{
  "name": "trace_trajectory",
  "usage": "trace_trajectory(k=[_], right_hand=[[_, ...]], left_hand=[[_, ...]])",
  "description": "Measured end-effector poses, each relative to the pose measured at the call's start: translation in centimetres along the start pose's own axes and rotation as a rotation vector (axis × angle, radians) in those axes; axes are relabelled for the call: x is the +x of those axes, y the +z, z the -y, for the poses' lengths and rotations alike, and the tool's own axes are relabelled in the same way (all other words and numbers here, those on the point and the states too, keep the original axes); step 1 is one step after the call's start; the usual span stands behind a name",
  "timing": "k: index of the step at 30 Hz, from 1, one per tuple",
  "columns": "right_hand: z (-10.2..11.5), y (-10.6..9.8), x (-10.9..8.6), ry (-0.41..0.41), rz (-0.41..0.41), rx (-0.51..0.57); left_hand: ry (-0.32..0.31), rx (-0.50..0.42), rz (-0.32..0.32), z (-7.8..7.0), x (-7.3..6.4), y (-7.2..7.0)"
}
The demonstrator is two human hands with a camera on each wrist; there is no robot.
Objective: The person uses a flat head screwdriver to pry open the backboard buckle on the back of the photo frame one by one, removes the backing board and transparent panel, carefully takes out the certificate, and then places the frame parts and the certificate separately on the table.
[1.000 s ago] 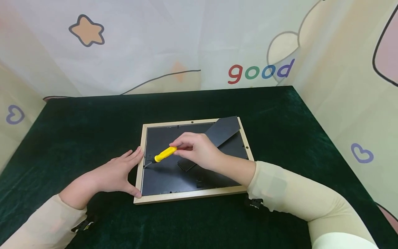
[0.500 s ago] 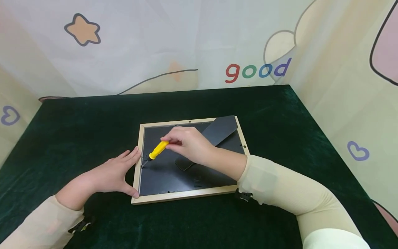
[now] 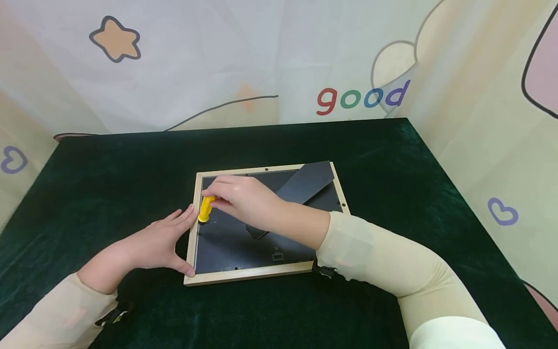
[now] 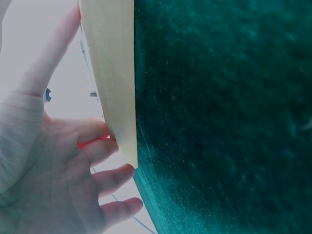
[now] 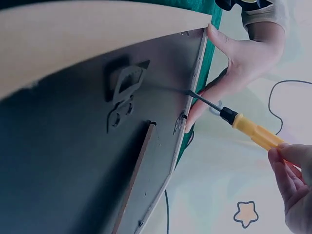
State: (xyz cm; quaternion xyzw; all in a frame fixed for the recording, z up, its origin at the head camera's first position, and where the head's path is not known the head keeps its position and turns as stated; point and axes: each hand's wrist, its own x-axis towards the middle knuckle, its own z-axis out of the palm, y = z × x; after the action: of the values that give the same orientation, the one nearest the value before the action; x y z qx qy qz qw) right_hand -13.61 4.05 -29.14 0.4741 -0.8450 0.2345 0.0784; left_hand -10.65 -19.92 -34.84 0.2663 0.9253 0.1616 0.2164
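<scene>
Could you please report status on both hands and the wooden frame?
Right hand pinching yellow screwdriver, tip at inner left edge of wooden frame. Left hand spread against its left side. Frame face-down on green cloth; nothing visibly blocking tip.

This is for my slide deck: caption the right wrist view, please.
Right hand holds a yellow screwdriver at the inner edge of a wooden frame, which the left hand touches.

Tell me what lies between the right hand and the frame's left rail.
The screwdriver, as the right wrist view shows: its yellow handle is pinched in the right hand, its shaft points at the left rail.
</scene>
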Motion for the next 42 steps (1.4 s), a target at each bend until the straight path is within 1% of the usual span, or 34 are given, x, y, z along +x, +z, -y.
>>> trace_trajectory(k=[3, 7, 11, 16, 21, 24, 26, 28, 30, 33, 35, 36, 38, 42], right_hand=[[0.2, 0.1, 0.4, -0.014, 0.004, -0.024], [0.4, 0.3, 1.0, -0.059, -0.002, -0.047], [0.5, 0.5, 1.5, -0.087, 0.012, -0.075], [0.6, 0.7, 2.1, -0.117, 0.026, -0.112], [0.8, 1.0, 2.3, -0.142, 0.014, -0.140], [0.7, 0.9, 2.1, -0.135, 0.014, -0.139], [0.5, 0.7, 1.9, -0.112, 0.025, -0.117], [0.2, 0.4, 1.5, -0.069, 0.051, -0.074], [-0.2, 0.0, 1.0, -0.003, 0.095, -0.010], [-0.9, -0.6, 0.0, 0.109, 0.164, 0.118], [-1.6, -0.9, -0.8, 0.177, 0.185, 0.195], [-1.9, -1.0, -1.2, 0.208, 0.186, 0.236], [-2.6, -1.2, -1.9, 0.259, 0.170, 0.280], [-3.7, -1.3, -2.8, 0.338, 0.105, 0.320]], left_hand=[[0.000, -0.002, -0.005, 0.0, -0.1, 0.0], [0.008, -0.008, -0.015, 0.1, -0.1, 0.0], [0.015, -0.016, -0.024, 0.1, -0.2, 0.0], [0.003, -0.015, -0.017, 0.1, -0.4, 0.0], [0.003, -0.014, -0.015, 0.3, -0.6, 0.2], [0.006, -0.018, -0.015, 0.4, -0.5, 0.2], [0.001, -0.026, -0.011, 0.5, -0.4, 0.3], [-0.002, -0.027, -0.008, 0.5, -0.3, 0.4], [-0.004, -0.028, -0.004, 0.5, -0.2, 0.4], [-0.006, -0.026, 0.000, 0.4, -0.1, 0.5], [-0.008, -0.024, 0.002, 0.3, 0.0, 0.5], [-0.009, -0.022, 0.003, 0.3, 0.0, 0.5], [-0.012, -0.018, 0.003, 0.2, 0.0, 0.4], [-0.014, -0.012, -0.002, 0.1, 0.1, 0.3]])
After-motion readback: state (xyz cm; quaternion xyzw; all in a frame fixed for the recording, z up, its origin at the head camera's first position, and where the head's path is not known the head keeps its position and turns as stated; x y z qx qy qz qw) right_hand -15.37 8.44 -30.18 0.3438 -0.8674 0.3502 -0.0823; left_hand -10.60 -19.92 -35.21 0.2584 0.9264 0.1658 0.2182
